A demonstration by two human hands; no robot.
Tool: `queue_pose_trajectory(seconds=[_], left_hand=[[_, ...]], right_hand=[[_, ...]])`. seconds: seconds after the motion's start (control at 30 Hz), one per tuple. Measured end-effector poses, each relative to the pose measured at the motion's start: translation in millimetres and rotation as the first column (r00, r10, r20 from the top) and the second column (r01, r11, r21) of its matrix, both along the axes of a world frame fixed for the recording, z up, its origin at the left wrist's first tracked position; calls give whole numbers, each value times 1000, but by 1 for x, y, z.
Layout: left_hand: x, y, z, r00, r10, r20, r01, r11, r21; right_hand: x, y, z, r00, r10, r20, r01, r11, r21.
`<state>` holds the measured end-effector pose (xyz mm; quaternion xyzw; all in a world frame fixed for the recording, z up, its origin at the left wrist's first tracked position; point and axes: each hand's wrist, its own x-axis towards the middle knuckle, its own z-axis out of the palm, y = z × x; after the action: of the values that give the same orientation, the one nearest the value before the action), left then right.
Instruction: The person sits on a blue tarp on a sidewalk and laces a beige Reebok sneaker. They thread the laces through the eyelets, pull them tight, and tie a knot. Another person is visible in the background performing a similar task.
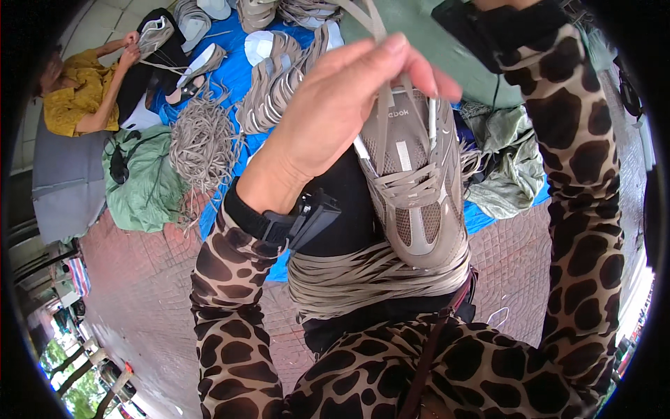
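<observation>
A taupe sneaker rests on my lap, its toe toward me and its laces crossed over the lower part of the tongue. Over the shoe's opening is my left hand, thumb and fingers closed on a pale beige shoelace that runs up past the top edge. My right arm reaches up along the right side; only a little of my right hand shows at the top edge, its fingers out of the picture. Many loose laces lie across my lap under the toe.
A blue tarp holds rows of similar sneakers and a tangled lace heap. Green sacks lie left and right. A person in a yellow shirt sits at upper left, handling a shoe. Red paving surrounds me.
</observation>
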<state>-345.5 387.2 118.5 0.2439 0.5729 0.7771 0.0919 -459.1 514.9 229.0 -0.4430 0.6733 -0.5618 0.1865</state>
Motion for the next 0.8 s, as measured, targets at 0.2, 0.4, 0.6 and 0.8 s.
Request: queue_pose_trajectory(seconds=[0.2,0.4,0.6,0.8], left_hand=[[20,-23,43,903,402,-152,-427,877,-220],[35,3,62,834,547,-75,-552,821,-149],[65,-186,22,761,107,639,-530,670,519],[206,-361,-58,332,340,880,-941,185,283]], right_hand=[[64,59,27,984,74,-164,26,844,536],[93,84,-74,939,140,313,-80,978,-195],[3,306,-77,640,291,711,480,572,-665],[-5,601,-177,314,-199,928,894,391,-219]])
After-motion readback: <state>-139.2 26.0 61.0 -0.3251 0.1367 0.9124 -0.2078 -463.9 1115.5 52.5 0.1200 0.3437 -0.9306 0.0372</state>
